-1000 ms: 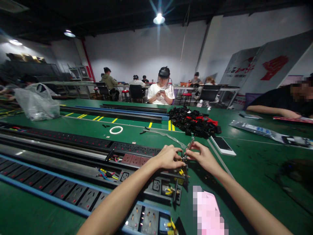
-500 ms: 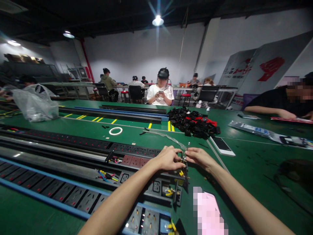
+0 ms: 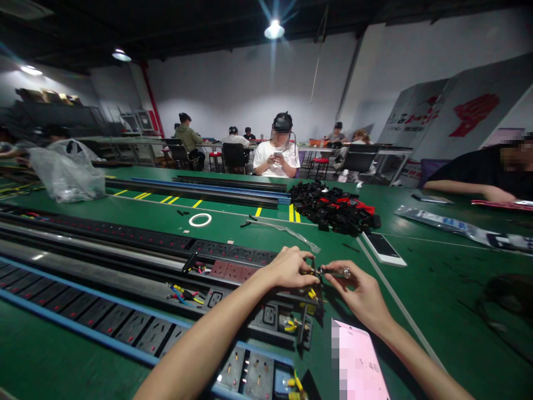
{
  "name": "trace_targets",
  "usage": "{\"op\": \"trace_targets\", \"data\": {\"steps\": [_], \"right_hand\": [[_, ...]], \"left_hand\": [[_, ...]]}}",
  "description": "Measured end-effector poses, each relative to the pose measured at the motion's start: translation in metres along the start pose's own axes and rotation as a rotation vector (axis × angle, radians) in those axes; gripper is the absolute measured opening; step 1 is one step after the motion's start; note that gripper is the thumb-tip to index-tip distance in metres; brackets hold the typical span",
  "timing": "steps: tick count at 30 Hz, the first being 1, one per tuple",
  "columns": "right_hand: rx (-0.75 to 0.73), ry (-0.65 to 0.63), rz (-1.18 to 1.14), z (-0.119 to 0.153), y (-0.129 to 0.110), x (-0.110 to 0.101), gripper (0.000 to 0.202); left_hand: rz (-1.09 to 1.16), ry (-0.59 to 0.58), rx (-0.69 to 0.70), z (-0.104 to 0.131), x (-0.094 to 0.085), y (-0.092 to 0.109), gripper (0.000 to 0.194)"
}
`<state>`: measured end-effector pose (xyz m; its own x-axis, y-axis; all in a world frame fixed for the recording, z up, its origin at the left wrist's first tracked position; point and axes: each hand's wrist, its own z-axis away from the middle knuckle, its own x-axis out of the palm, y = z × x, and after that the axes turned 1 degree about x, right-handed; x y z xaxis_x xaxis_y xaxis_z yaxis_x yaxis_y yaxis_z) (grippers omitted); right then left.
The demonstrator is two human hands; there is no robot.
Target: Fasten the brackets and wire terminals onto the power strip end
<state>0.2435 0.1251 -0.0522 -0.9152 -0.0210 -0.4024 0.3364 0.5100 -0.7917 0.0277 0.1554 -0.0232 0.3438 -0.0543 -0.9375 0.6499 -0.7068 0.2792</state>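
Note:
My left hand (image 3: pixel 289 269) is closed round the end of a black power strip (image 3: pixel 231 255), its thumb and fingertips at the end plate; what lies under the fingers is hidden. My right hand (image 3: pixel 358 289) pinches a small silver wrench (image 3: pixel 346 273), which lies nearly level with its tip at the end plate. Closer to me lie a power strip with a black socket (image 3: pixel 268 315) and yellow-ended wires (image 3: pixel 290 325), and a blue-edged power strip (image 3: pixel 137 333). Brown sockets (image 3: pixel 233 270) show beside my left wrist.
Beyond my hands are a white ring (image 3: pixel 200 220), a clear plastic strip (image 3: pixel 291 229), a heap of black and red parts (image 3: pixel 328 205) and a white phone (image 3: pixel 383 249). A pink phone (image 3: pixel 362 361) lies nearest me. People sit across and at the right.
The wrench has swung from upright to nearly level, pointing right. My right hand has moved right and turned with it; my left hand stays at the strip's end.

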Motion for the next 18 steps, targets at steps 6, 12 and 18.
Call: {"op": "trace_targets", "data": {"steps": [6, 12, 18], "right_hand": [[-0.061, -0.013, 0.056, 0.002, 0.0, 0.001, 0.02], [-0.108, -0.119, 0.1, 0.002, -0.01, -0.004, 0.01], [-0.093, -0.202, 0.134, 0.005, -0.013, -0.005, 0.009]], "left_hand": [[0.002, -0.003, -0.006, 0.0, 0.0, 0.001, 0.033], [0.006, -0.015, -0.014, 0.001, -0.001, 0.001, 0.032], [0.023, -0.019, -0.022, 0.001, -0.002, 0.002, 0.032]]}}
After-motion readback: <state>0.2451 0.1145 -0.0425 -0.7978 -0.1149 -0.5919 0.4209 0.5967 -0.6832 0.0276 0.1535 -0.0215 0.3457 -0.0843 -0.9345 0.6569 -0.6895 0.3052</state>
